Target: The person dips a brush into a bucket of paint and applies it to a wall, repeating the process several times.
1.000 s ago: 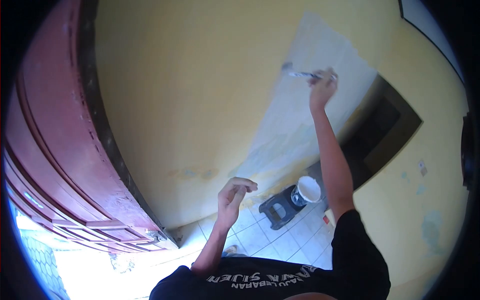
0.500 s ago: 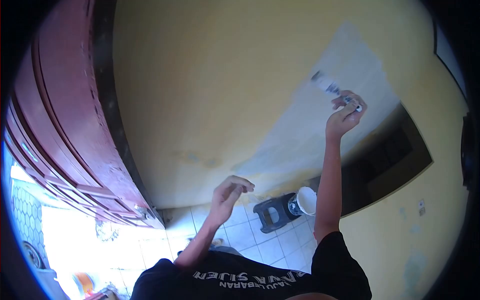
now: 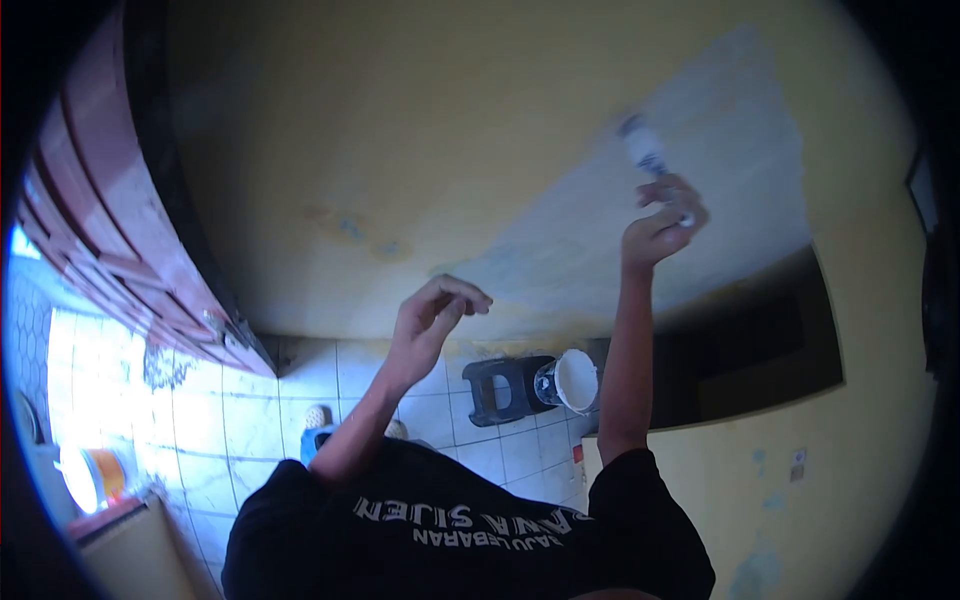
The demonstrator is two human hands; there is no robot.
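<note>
**Brush on wall, right of frame**

Right hand (image 3: 660, 225) raised at upper right of frame, clenched around the handle of a paintbrush (image 3: 645, 150). Brush blurred, bristle end pointing up and left from the fist, against the pale painted patch (image 3: 730, 200) of the yellow wall (image 3: 400, 130). Cannot tell whether the bristles touch the surface.

Left hand (image 3: 430, 315) at centre frame, lifted in front of the wall, fingers loosely curled, grasping nothing, touching nothing. Well apart from the brush.

Below and between the two arms, lower centre: dark plastic stool (image 3: 500, 390) on the tiled floor (image 3: 250, 400), with a white paint bucket (image 3: 572, 380) just beside it on its right, up against it. Bucket tilted toward the camera, white inside.

Left edge of frame: reddish-brown wooden door (image 3: 110, 250), paint scuffed. Bright light on the tiles under it. Orange container (image 3: 90, 478) at lower left, near the frame edge. Black shirt (image 3: 470, 540) with white lettering across the bottom. Dark recess (image 3: 760, 350) in the wall at right, below the pale patch.
</note>
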